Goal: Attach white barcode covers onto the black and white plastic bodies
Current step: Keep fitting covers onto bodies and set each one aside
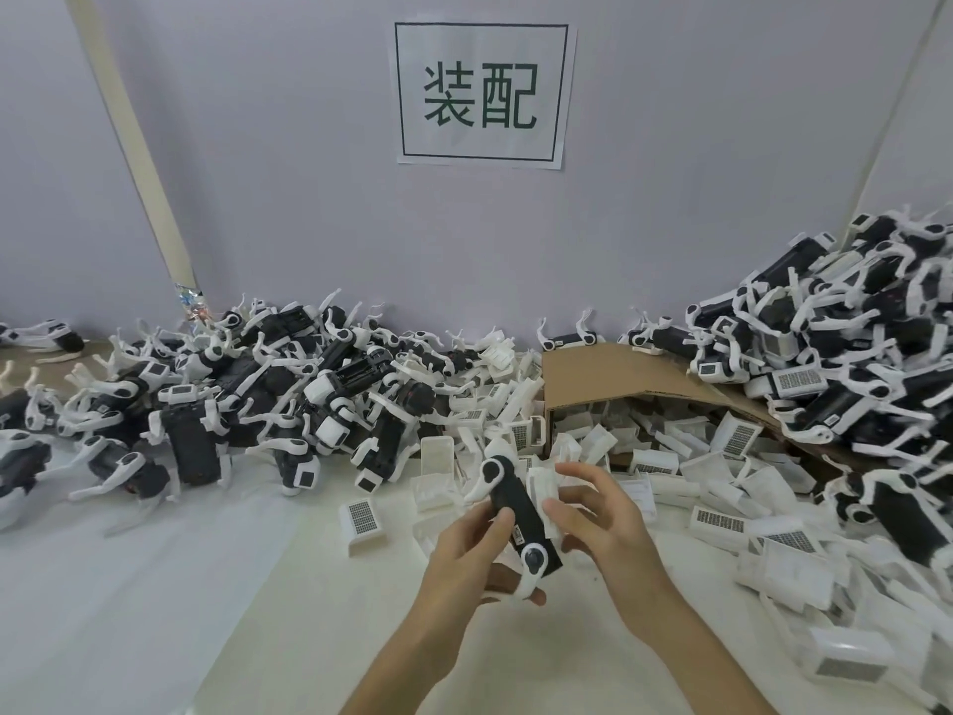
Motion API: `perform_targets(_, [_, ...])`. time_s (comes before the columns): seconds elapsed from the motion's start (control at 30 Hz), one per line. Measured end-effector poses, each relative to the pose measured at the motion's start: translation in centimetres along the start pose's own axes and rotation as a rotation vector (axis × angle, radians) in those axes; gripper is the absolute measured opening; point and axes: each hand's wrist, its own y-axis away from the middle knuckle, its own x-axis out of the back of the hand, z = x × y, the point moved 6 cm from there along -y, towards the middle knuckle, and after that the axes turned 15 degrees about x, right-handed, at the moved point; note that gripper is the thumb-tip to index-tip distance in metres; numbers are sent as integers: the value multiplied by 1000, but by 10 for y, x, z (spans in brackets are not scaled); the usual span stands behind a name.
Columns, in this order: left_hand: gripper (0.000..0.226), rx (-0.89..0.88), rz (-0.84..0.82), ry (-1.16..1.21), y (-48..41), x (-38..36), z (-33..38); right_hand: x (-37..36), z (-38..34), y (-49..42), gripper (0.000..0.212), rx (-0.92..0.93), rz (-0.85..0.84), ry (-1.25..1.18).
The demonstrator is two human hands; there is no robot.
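Closest to the person, the left hand (474, 552) is curled round a black and white body (515, 503). Its thumb lies on top and its fingers go underneath, so it grips tight. The body is held up over the tabletop (154, 585), in the middle of the view. Its long side runs away from the person and leans a little to the left. One round white end is near the palm and the other points at the far wall (258, 209). The right hand (603, 513) is half open. Its thumb and first fingers pinch a white cover (544, 490) against the right side of the body, and its other fingers spread loose. Just past the hands, loose covers (363, 518) lie all over the tabletop, some with the barcode side up. Behind them a cardboard box (582, 379) lies open with more covers in it. A left pile (206, 405) of bodies and a taller right pile (851, 353) sit against the wall. A paper sign (485, 95) hangs high on the wall.
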Motion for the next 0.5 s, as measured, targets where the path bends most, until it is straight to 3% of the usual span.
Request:
perform_targets(0.1, [27, -16, 0, -17, 0, -1, 0, 1, 0, 0, 42, 5, 0, 21])
perform_targets(0.27, [26, -35, -25, -25, 0, -2, 0, 1, 2, -1, 25, 51, -50, 83])
perform_targets(0.5, [26, -32, -35, -82, -3, 0, -3, -3, 2, 1, 35, 66, -93, 117])
